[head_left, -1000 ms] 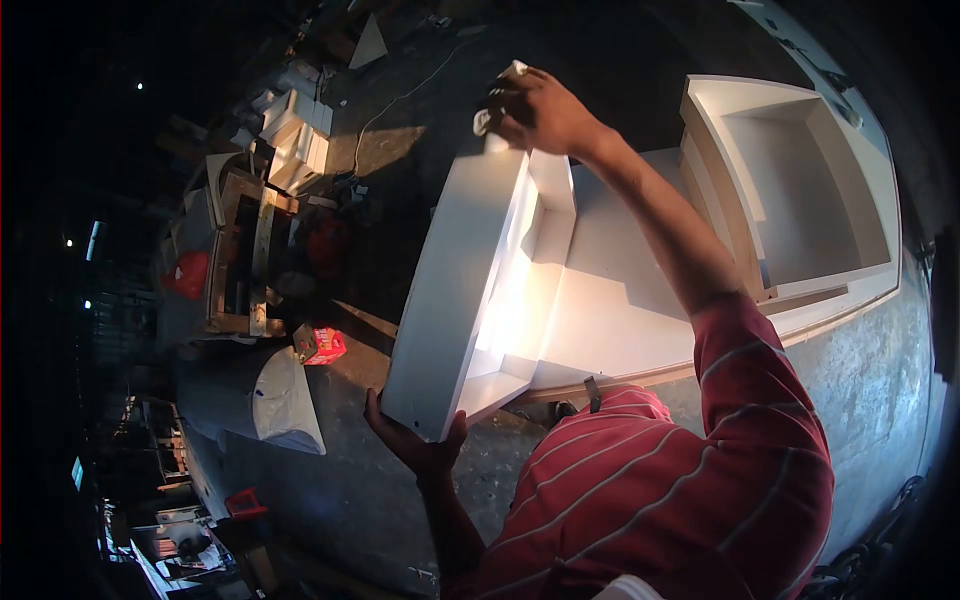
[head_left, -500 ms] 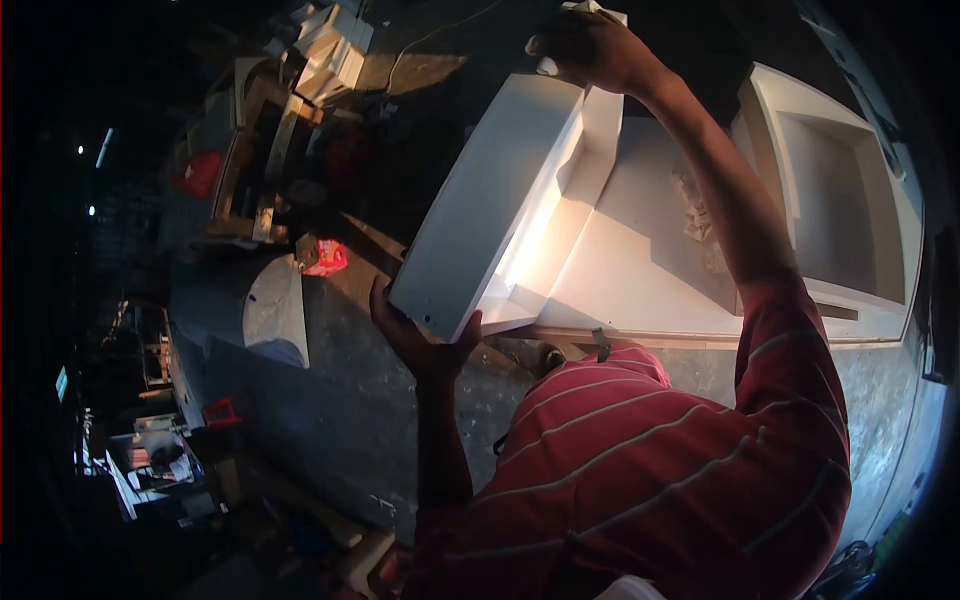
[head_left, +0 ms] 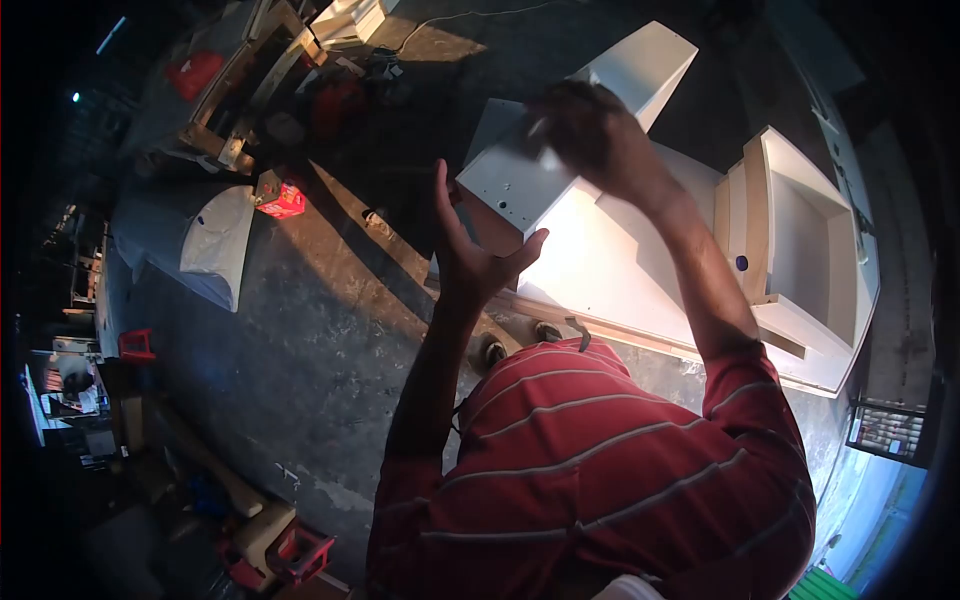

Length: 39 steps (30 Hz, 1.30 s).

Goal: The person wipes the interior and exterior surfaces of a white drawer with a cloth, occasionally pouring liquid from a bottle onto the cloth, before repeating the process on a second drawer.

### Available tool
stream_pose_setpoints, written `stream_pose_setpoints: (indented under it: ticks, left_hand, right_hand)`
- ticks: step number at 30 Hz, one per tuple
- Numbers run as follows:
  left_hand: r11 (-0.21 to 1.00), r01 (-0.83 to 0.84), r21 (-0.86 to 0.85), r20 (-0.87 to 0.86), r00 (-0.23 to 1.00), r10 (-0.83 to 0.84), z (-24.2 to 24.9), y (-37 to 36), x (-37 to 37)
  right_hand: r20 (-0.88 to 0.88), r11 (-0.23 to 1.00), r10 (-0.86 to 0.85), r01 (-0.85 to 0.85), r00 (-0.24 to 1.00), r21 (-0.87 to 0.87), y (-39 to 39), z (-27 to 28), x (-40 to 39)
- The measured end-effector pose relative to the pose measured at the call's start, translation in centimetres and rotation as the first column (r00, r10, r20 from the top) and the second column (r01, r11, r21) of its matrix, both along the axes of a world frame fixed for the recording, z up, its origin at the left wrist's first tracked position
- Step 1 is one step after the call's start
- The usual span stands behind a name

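Note:
A long white drawer-like box (head_left: 508, 190) is tilted over a large white cabinet piece (head_left: 610, 250). Small dark holes dot its near end. My left hand (head_left: 475, 262) grips that near end, thumb on one side and fingers on the other. Over the upper face of the box, my right hand (head_left: 605, 145) is curled and blurred by motion. Pale patches show at its fingertips, and what it holds is too smeared to make out. The far part of the box (head_left: 645, 75) reaches beyond my right hand.
To the right, a white open compartment (head_left: 800, 215) rises from the cabinet piece. A red carton (head_left: 280, 195) stands on the concrete floor (head_left: 330, 370), near a grey covered object (head_left: 215, 240). Red stools (head_left: 300, 550) and wooden pieces lie lower left.
The box has turned, so its holed end now faces me. My right hand has moved down and nearer along it, while my left hand has shifted up and right. The head view has shifted.

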<state>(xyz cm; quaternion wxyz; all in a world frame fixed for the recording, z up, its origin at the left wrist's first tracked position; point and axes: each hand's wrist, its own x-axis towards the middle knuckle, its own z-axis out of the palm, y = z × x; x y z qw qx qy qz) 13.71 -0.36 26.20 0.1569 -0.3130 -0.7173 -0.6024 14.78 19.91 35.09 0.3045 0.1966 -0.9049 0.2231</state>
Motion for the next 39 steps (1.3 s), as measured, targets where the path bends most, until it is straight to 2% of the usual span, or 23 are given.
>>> stream_pose_setpoints:
  ticks: [1,2,3,5,6,9,10,13,15,17,18,19,21,23,25,28,29,31,33,34,35,38,39]
  left_hand:
    - [0.999,-0.017,-0.041,0.016,1.0,0.018,-0.6,0.0,0.0]
    - [0.997,-0.004,-0.073,-0.052,0.999,0.0,-0.7,-0.2,-0.1]
    - [0.994,0.008,-0.108,-0.122,0.992,-0.021,-0.8,-0.3,-0.3]
    - [0.996,-0.048,-0.07,-0.043,0.998,0.045,-1.8,0.3,-0.2]
    - [0.998,-0.029,-0.061,-0.002,1.0,0.029,-1.3,0.5,-0.1]
    - [0.999,0.024,-0.021,0.02,1.0,-0.024,-1.1,0.7,-0.1]
    - [0.999,0.015,-0.032,0.003,1.0,-0.015,-1.1,0.8,0.0]
    - [0.999,0.002,-0.051,-0.094,0.996,-0.006,-1.5,0.9,-0.4]
    - [0.998,0.009,-0.065,-0.17,0.985,-0.02,-1.7,0.9,-0.4]
    - [0.999,0.042,-0.015,-0.008,0.999,-0.042,-1.2,1.0,-0.3]
    - [0.999,0.05,-0.015,0.025,0.998,-0.049,-1.2,1.0,-0.3]
    - [0.998,0.061,-0.017,0.016,0.998,-0.061,-1.3,1.0,-0.4]
    - [0.999,0.052,-0.011,-0.016,0.999,-0.052,-1.8,1.0,-0.7]
    - [0.998,0.065,-0.009,-0.017,0.998,-0.065,-2.4,1.0,-1.1]
    - [0.989,0.146,0.035,-0.017,0.989,-0.146,-2.3,0.4,-1.1]
    - [0.987,0.158,0.011,0.032,0.987,-0.158,-1.2,0.3,-0.9]
    - [0.989,0.148,-0.006,0.056,0.987,-0.148,-0.7,0.2,-0.5]
    - [0.986,0.16,-0.038,0.063,0.985,-0.158,-0.2,0.0,-0.2]
    - [0.991,0.112,-0.067,-0.01,0.994,-0.113,-0.5,0.0,-0.4]
    - [0.99,0.13,-0.056,0.017,0.992,-0.129,-1.5,-0.3,-1.1]
    - [0.983,0.173,0.056,0.084,0.981,-0.177,-2.0,-0.4,-1.2]
    - [0.971,0.205,0.123,0.105,0.97,-0.218,-1.1,-0.3,-1.2]
    - [0.982,0.183,0.041,0.049,0.981,-0.185,-1.6,-0.9,-1.8]
  right_hand:
    - [-0.067,0.994,0.036,-0.029,0.997,0.105,-1.9,-0.2,1.1]
    - [-0.044,0.988,0.136,-0.133,0.99,0.076,-3.9,0.3,2.8]
    - [-0.016,0.99,0.143,-0.142,0.99,0.022,-5.3,-0.1,3.5]
    - [0.075,0.988,0.151,-0.152,0.986,0.004,-3.7,0.0,2.9]
    - [-0.001,0.995,0.033,-0.032,0.999,0.096,-1.9,-0.3,1.9]
    - [0.007,0.993,-0.117,0.117,0.993,-0.035,1.6,-0.7,0.3]
    - [-0.054,0.992,-0.104,0.108,0.993,0.07,0.8,-0.5,0.6]
    - [-0.121,0.997,0.075,-0.078,0.99,-0.021,-5.0,-0.6,3.7]
    - [-0.079,0.996,0.073,-0.076,0.994,-0.046,-4.1,-1.2,4.2]
    - [-0.076,0.997,-0.014,0.007,0.997,-0.081,0.2,-2.4,3.3]
    - [-0.024,0.957,-0.142,0.131,0.99,-0.26,1.9,-3.0,3.0]
    - [-0.116,0.947,-0.276,0.249,0.954,-0.202,2.7,-2.5,2.9]
    - [-0.07,0.877,-0.341,0.291,0.937,-0.383,2.6,-2.7,3.2]
    - [-0.136,0.918,-0.15,0.087,0.979,-0.388,-1.4,-2.4,4.3]
    - [-0.171,0.999,-0.003,-0.006,0.985,-0.052,-4.1,-2.5,4.9]
    - [-0.226,0.985,-0.146,0.121,0.963,-0.121,0.2,-3.9,3.0]
    - [-0.081,0.9,-0.215,0.165,0.973,-0.403,1.8,-4.7,2.3]
    - [-0.213,0.921,-0.312,0.239,0.926,-0.308,3.4,-5.1,1.5]
    - [-0.365,0.961,-0.184,0.089,0.913,-0.262,0.1,-4.9,2.5]
    - [-0.394,0.985,-0.05,-0.02,0.918,-0.172,-1.8,-5.3,3.3]
    - [-0.411,0.989,0.081,-0.124,0.908,-0.078,-3.2,-6.0,3.5]
    - [-0.547,0.988,0.124,-0.155,0.828,-0.011,-2.2,-8.0,1.8]
    - [-0.576,0.992,0.11,-0.127,0.81,0.011,-0.4,-8.5,0.8]
